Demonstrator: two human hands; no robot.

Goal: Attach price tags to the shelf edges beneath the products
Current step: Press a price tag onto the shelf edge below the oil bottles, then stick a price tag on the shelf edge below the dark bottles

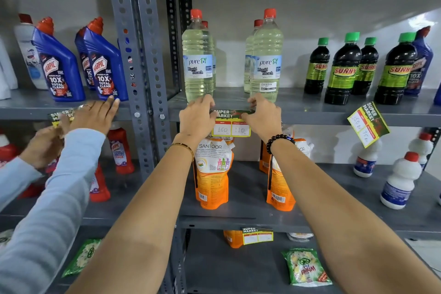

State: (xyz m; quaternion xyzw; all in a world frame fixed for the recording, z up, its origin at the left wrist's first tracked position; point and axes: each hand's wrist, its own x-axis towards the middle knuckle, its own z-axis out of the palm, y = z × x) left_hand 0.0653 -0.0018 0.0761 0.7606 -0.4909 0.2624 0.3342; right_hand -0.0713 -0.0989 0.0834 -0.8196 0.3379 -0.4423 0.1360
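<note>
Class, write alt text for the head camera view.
Both hands, left hand and right hand, press a price tag onto the shelf edge beneath liquid bleach bottles. Another person's hands fix a tag at left.

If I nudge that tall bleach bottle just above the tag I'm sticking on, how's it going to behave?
The bleach bottle is tall and narrow, so a push near its red cap would probably tip it. It looks nearly full, so it is likely heavy. It stands near the shelf edge, right behind your left hand, so it might fall forward.
</note>
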